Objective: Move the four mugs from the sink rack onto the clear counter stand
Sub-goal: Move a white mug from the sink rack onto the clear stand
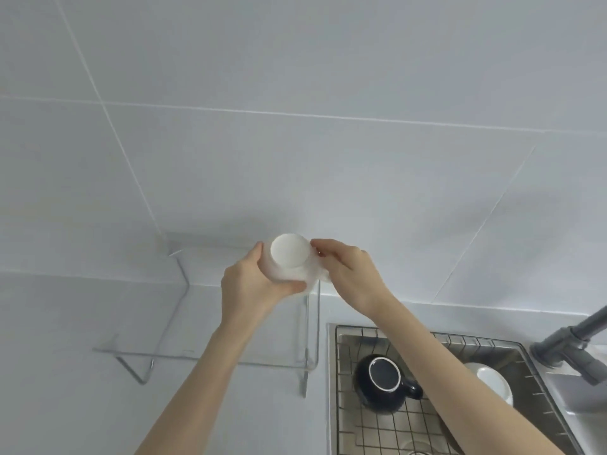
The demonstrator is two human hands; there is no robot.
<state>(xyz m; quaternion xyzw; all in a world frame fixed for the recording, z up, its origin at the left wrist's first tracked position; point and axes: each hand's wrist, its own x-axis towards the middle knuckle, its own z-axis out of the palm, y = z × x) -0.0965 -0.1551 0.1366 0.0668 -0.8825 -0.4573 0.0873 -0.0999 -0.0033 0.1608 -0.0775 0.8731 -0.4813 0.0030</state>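
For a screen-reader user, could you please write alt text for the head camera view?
Both hands, left hand and right hand, hold an upside-down white mug over the clear counter stand. In the sink rack at lower right lie an upside-down black mug and another white mug.

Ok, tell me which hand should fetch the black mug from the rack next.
Right hand, probably: its forearm already passes directly above the black mug in the sink rack.
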